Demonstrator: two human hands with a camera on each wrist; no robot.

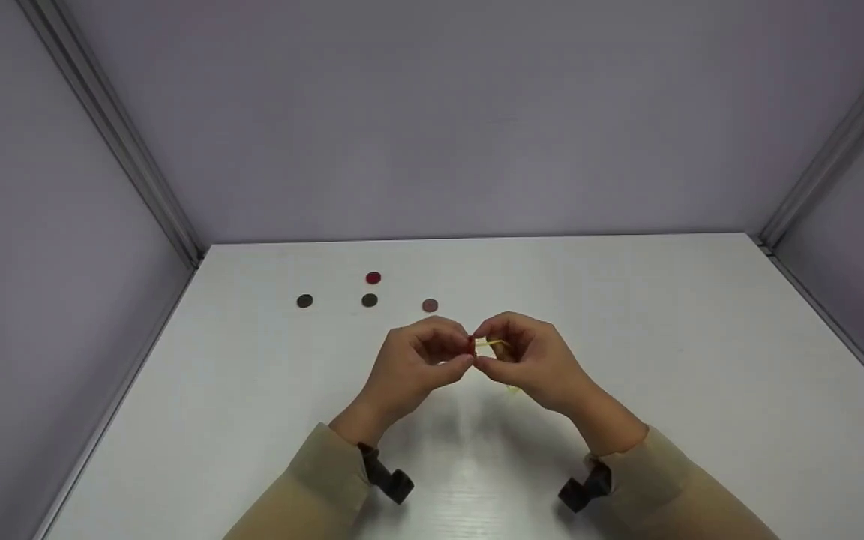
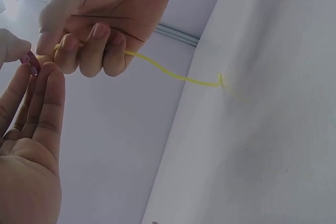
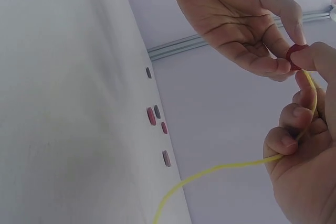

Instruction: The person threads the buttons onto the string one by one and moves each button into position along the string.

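Left hand [image 1: 421,360] pinching red button [image 3: 295,55], right hand [image 1: 526,356] gripping yellow string [image 3: 226,167] above surface [image 1: 702,360]. Wrist views showing string trailing down to surface; head view hiding most of it.

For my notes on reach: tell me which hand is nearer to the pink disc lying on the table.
Left. The left hand is just below and slightly left of the pink disc; the right hand is farther off, below and to its right.
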